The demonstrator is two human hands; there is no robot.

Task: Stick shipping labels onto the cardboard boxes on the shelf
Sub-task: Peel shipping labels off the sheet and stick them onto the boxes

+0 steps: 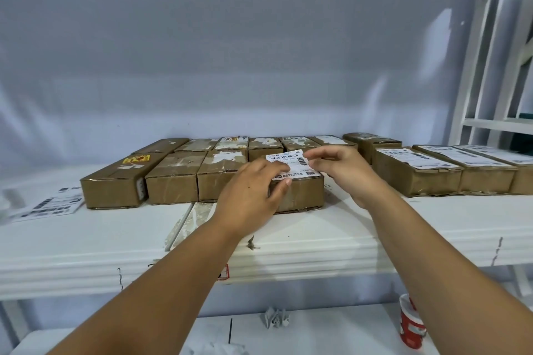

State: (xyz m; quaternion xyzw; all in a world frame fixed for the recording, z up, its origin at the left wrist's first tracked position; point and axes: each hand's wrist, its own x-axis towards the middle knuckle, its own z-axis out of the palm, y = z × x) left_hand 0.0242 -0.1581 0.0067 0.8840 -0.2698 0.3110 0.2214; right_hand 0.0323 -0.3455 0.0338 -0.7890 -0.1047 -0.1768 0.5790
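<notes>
A white shipping label [291, 166] lies over the top of a cardboard box [302, 193] in the front row on the white shelf [375, 228]. My left hand [253, 190] rests on the label's near left part, its thumb down the box's front. My right hand [340, 167] pinches the label's far right corner. Unlabelled brown boxes [173, 177] stand to the left in two rows. Three boxes with labels [415, 171] lie to the right.
Sheets of spare labels [47, 206] lie on the shelf's left end. A white upright [473, 66] frames the shelf's right side. On the lower shelf are crumpled paper [275, 317] and a red and white cup [411, 323].
</notes>
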